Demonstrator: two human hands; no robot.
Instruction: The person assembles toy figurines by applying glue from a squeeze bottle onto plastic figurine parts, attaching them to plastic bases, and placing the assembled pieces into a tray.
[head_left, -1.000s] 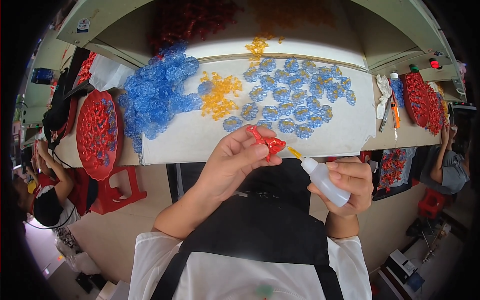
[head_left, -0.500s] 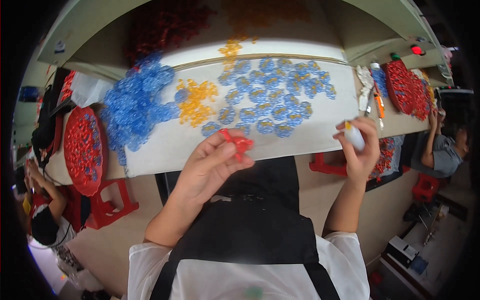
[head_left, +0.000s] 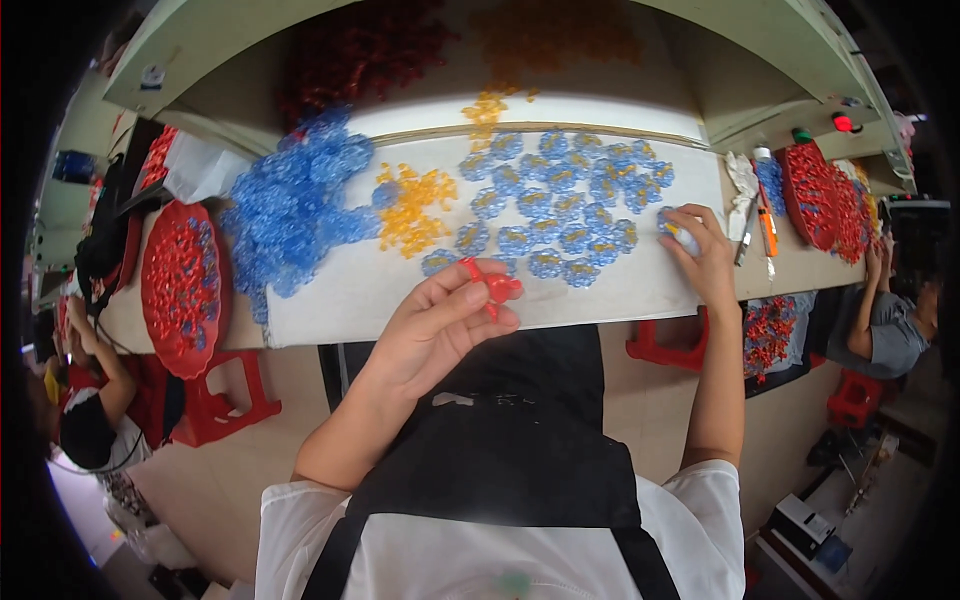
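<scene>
Left hand [head_left: 440,325] grips a red flower piece [head_left: 495,288]; right hand [head_left: 700,255] clamps a small bottle [head_left: 680,232].

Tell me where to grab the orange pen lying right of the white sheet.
Grip the orange pen across its middle, coming straight down from above. It lies flat on the table, its long sides bare enough for fingers, though a darker pen lies close on its left.

White short sleeves, black apron [head_left: 500,440]
</scene>
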